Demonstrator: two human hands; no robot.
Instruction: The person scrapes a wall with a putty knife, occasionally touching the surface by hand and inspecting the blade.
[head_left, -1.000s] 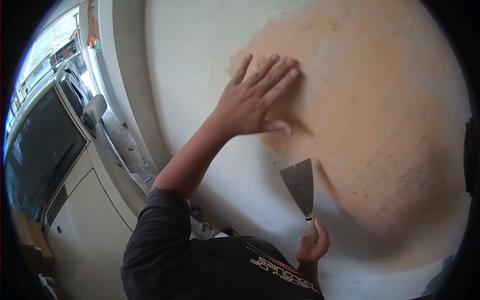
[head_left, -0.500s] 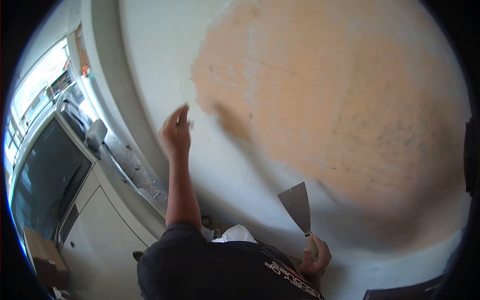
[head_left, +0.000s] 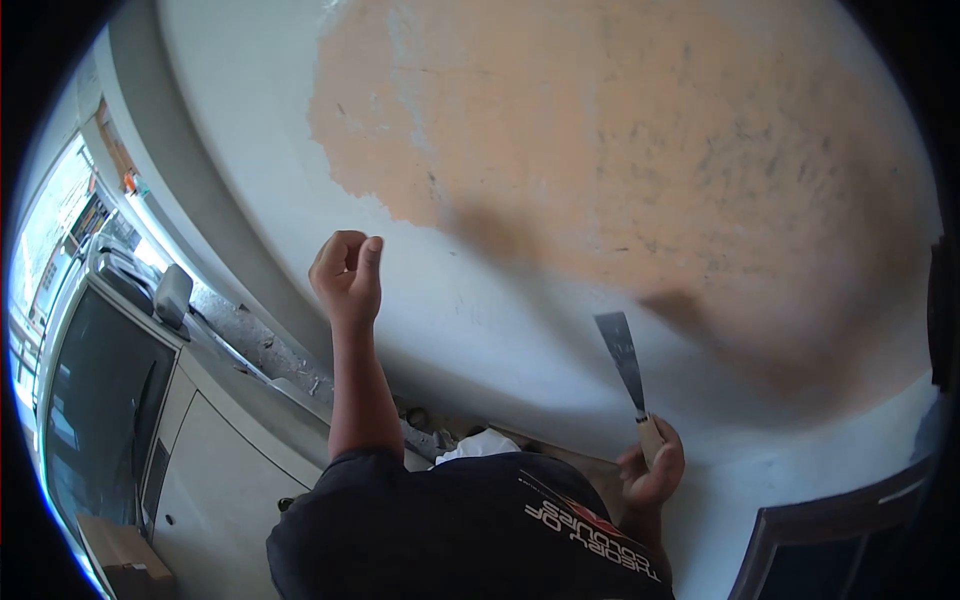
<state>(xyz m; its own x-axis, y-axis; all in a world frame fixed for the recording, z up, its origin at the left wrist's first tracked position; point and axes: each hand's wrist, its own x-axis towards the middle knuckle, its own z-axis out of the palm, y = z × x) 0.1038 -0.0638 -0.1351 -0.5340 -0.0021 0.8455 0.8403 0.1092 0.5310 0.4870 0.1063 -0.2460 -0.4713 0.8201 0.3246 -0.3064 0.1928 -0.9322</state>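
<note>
Overall, the pale wall (head_left: 240, 160) filled most of the view and bore a broad, ragged-edged, peach-coloured patch (head_left: 560, 140) with scattered dark marks. A light-coloured vehicle (head_left: 230, 470) stood to the left, and the person's dark shirt (head_left: 420, 520) occupied the lower centre.

The left hand (head_left: 345, 285), spread over the patch a second earlier, had been withdrawn to a position beyond its lower left border, with the fingers drawn in. Over the same interval the scraper (head_left: 621, 350) had turned, so that its blade presented a narrower face. In consequence, the patch was less obstructed, and neither the left hand nor the blade appeared to be working its surface.

The left hand was partly closed, the fingers curled and the thumb raised beside them; no object was visible in it, though whether something small lay within could not be told. The right hand (head_left: 663, 475) was closed around the scraper's pale handle (head_left: 650, 438), thumb and fingers on opposite sides. The blade pointed upwards, below the patch, and its offset shadow suggested separation from the wall.
</note>
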